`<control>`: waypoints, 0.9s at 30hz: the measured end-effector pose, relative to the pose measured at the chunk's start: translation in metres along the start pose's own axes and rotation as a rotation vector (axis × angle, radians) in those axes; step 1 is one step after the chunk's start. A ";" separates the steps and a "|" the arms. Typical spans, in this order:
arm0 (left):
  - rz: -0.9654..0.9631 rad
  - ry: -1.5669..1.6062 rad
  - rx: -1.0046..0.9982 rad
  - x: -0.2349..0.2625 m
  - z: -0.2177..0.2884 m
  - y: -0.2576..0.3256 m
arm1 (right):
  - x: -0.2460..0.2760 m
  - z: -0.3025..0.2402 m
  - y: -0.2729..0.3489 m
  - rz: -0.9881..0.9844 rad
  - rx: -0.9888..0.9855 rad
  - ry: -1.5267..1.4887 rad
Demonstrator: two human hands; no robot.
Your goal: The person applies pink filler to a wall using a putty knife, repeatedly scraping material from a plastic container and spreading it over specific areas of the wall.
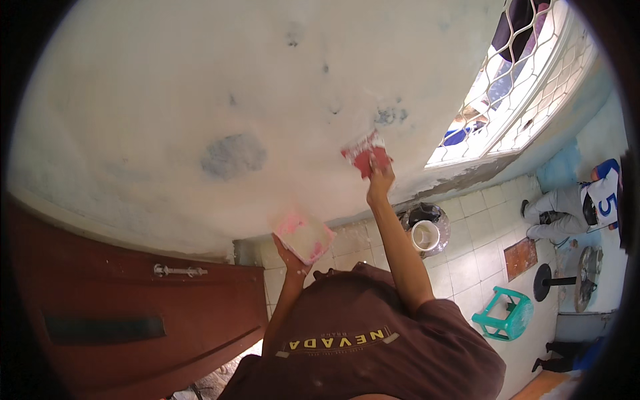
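Your right hand point(380, 179) is pinching the red scraper point(364, 160), whitish smears showing on its upper part. It's sitting up against or just off the wall point(287, 113); can't tell if the edge is touching. You're holding it below the dark speckled patch point(391, 116), left of the grilled window point(507, 87). Your left hand point(292, 259) is gripping the pink-and-white square tray point(307, 238) by its lower left side, lower than the scraper and closer to your body; whitish material is covering its face. Large grey patch point(233, 157) is showing on the wall, up and left of the tray. White bucket point(425, 235) is standing right of your right forearm, green stool point(505, 313) further right on the tiled floor point(470, 267). Brown door point(133, 300) is filling lower left. Co-worker point(580, 203) is standing well apart at far right.
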State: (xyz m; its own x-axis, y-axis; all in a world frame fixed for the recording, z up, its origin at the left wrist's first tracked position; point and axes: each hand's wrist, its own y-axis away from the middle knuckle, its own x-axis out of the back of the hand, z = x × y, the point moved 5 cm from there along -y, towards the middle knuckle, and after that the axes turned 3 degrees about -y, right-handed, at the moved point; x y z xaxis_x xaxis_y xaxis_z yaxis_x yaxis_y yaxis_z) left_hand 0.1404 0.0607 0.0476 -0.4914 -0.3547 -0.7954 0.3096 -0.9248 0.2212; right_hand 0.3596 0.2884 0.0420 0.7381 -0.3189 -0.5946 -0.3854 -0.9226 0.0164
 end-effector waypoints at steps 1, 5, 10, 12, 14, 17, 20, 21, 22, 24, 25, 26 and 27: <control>0.003 -0.002 -0.030 0.009 0.006 0.001 | 0.007 -0.007 0.016 -0.010 0.020 0.057; 0.019 0.077 0.032 0.018 0.025 0.009 | -0.034 -0.123 0.041 -0.013 0.473 0.392; 0.078 -0.002 0.093 0.049 0.039 -0.003 | -0.134 -0.211 0.005 -0.081 1.112 0.729; 0.071 -0.066 0.019 0.067 0.047 -0.005 | -0.151 -0.172 0.011 -0.087 1.143 0.898; 0.057 -0.048 0.021 0.069 0.054 -0.009 | -0.144 -0.109 0.027 -0.165 1.185 1.032; 0.057 0.016 0.125 0.054 0.066 0.006 | -0.098 -0.036 0.059 -0.356 1.062 1.097; 0.070 -0.056 0.182 0.063 0.073 0.002 | -0.067 -0.016 0.072 -0.446 0.878 1.089; 0.107 -0.064 0.198 0.065 0.073 0.002 | -0.056 -0.019 0.070 -0.384 0.891 1.032; 0.141 -0.069 0.208 0.063 0.074 0.001 | -0.054 -0.031 0.068 -0.326 0.909 0.972; 0.121 -0.109 0.110 0.059 0.074 -0.001 | -0.065 -0.072 0.056 -0.164 1.016 0.917; 0.116 -0.130 0.071 0.058 0.071 0.001 | -0.079 -0.104 0.048 -0.067 1.035 0.853; 0.105 -0.074 0.116 0.065 0.067 0.001 | -0.098 -0.135 0.041 -0.006 1.077 0.851; 0.082 -0.021 0.166 0.072 0.062 -0.003 | -0.109 -0.138 0.026 -0.022 1.106 0.905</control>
State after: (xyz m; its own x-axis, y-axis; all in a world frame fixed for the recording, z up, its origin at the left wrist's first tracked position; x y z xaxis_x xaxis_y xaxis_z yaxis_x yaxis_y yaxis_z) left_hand 0.0538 0.0293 0.0244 -0.4873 -0.4313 -0.7593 0.2121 -0.9019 0.3763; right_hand 0.3458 0.2691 0.2178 0.6801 -0.7217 0.1292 -0.2848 -0.4224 -0.8605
